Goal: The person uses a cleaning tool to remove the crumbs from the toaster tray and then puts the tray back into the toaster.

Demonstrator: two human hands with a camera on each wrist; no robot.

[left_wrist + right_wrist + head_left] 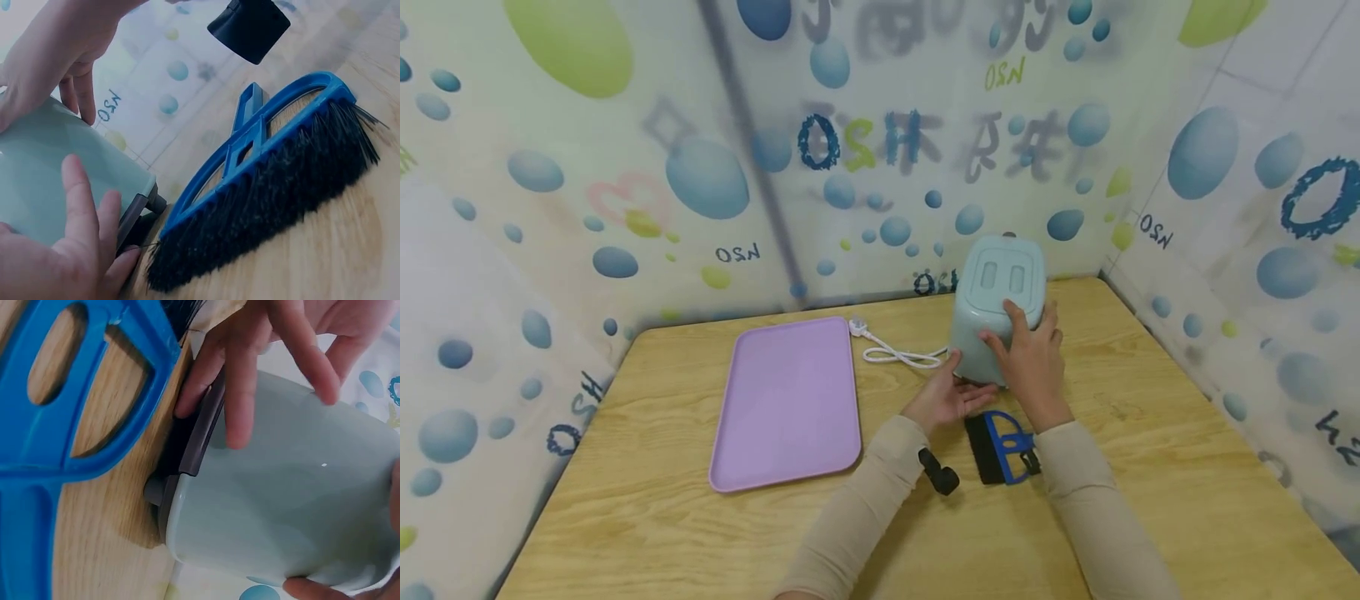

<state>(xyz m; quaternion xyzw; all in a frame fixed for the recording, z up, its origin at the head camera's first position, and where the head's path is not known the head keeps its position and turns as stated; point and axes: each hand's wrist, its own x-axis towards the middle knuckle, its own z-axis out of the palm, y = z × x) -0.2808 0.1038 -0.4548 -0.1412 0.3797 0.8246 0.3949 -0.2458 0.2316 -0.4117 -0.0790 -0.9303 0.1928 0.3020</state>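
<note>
A pale blue-green toaster [976,340] with two slots in its top stands at the back right of the table, leaning slightly in the head view. My right hand [1036,367] grips its upper part, thumb on the near face and other fingers at the top edge and right side. Low on the near face, my left hand [946,400] touches the toaster with mostly straight fingers. One fingertip reaches the dark strip [201,434] along the toaster's base. A blue brush [1000,446] with black bristles [269,206] lies just in front of the toaster.
A lilac tray [790,400] lies on the wooden table [647,467] to the left. Between tray and toaster runs a looped white cord [898,357] with a plug [857,327]. Patterned walls [880,200] close in the back and both sides.
</note>
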